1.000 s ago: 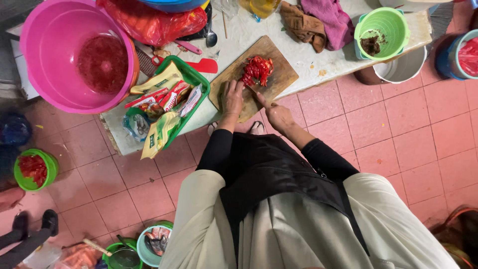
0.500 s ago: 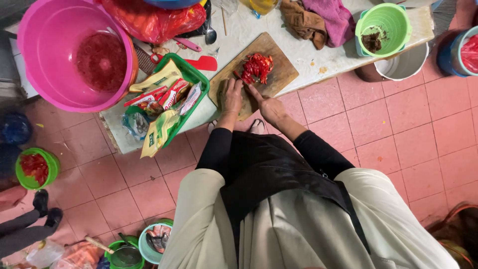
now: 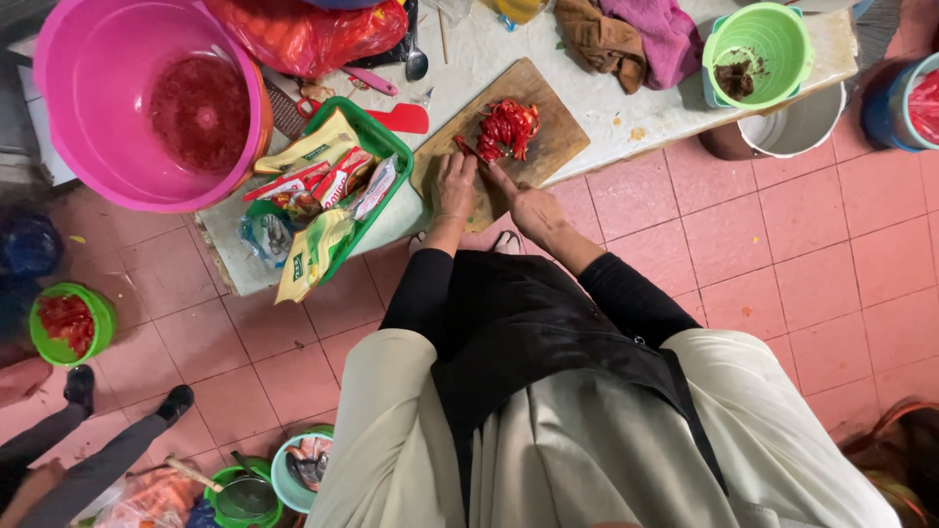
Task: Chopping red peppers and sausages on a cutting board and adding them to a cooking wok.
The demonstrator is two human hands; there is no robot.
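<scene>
The left hand (image 3: 454,186) rests flat on the cutting board (image 3: 558,147). At its two o'clock, red peppers (image 3: 507,129) lie mostly cut. The right hand (image 3: 528,205) seems closed around a knife, which is too small to make out.

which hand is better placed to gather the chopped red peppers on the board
Probably the left. The left hand lies flat on the wooden cutting board, fingers right beside the red pepper pile. The right hand sits farther back at the board's near edge and seems to be gripping something.
</scene>
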